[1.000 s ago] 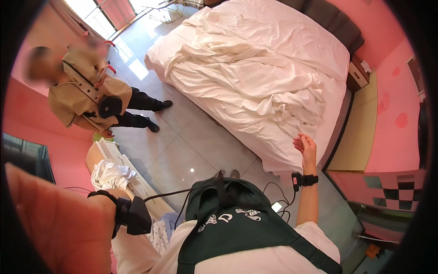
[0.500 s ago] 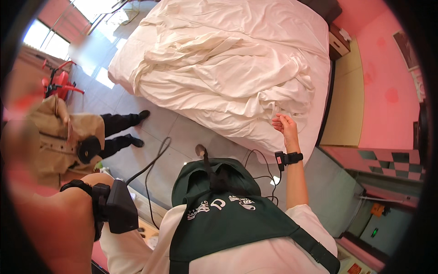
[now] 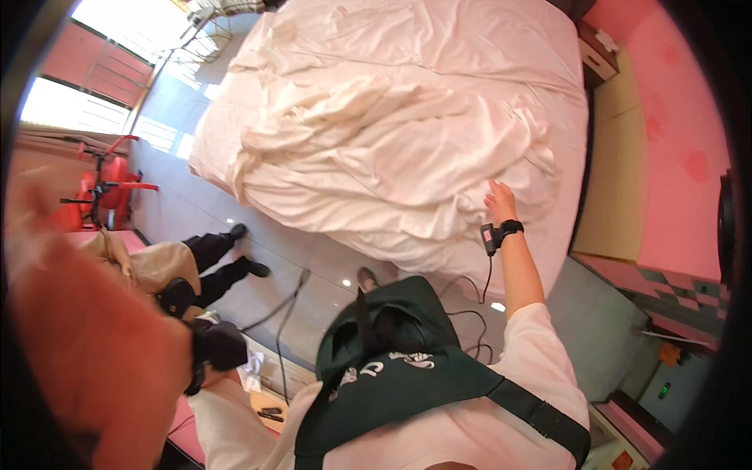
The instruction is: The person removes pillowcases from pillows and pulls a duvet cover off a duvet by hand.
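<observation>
A crumpled white duvet [image 3: 376, 149] lies heaped across a large bed with a white sheet [image 3: 470, 39]. My right hand [image 3: 499, 200] is stretched forward, fingers apart, and rests on the duvet's near right edge; a black band with a small device sits on its wrist. My left hand [image 3: 94, 352] is raised close to the camera at the lower left. It shows only as a big orange blur past a black wrist strap, so its fingers cannot be made out. A dark green bag [image 3: 392, 360] hangs on my chest.
Another person in beige clothes with black trousers and shoes [image 3: 223, 262] is on the grey tiled floor at the left. A red chair [image 3: 110, 180] stands by the bright window. A black cable [image 3: 286, 301] trails over the floor. A bedside cabinet [image 3: 599, 48] is at the far right.
I have come closer to the bed. My right hand has gone from the air beside the mattress onto the duvet's edge. The other person has slid toward the lower left of the view.
</observation>
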Tool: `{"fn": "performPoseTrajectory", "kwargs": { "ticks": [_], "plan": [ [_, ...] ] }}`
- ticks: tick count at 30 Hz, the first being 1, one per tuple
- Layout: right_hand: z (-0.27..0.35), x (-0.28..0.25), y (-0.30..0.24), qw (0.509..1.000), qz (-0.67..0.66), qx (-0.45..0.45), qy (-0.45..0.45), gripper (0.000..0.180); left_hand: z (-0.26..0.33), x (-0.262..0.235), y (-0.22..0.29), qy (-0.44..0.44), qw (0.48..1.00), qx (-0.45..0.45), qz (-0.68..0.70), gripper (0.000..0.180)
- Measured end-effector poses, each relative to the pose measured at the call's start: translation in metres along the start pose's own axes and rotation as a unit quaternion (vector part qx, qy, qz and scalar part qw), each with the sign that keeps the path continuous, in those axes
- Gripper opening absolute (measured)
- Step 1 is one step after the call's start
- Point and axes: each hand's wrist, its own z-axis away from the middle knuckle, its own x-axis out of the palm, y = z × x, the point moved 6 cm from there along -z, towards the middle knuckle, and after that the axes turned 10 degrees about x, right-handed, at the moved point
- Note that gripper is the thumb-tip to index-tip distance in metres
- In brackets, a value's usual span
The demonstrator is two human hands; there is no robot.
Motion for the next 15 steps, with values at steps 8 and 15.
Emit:
{"fn": "performPoseTrajectory", "kwargs": {
  "ticks": [8, 15],
  "plan": [
    [-0.11, 0.056, -0.007, 0.991, -0.085, 0.044, -0.089, 0.031, 0.232, 0.114, -0.197, -0.197, 0.852, -0.484, -0.03, 0.036],
    [0.052, 0.054, 0.052, 0.896, 0.272, 0.034, -0.349, 0.049, 0.342, 0.152, -0.271, -0.316, 0.791, -0.508, -0.123, 0.078]
  ]
}}
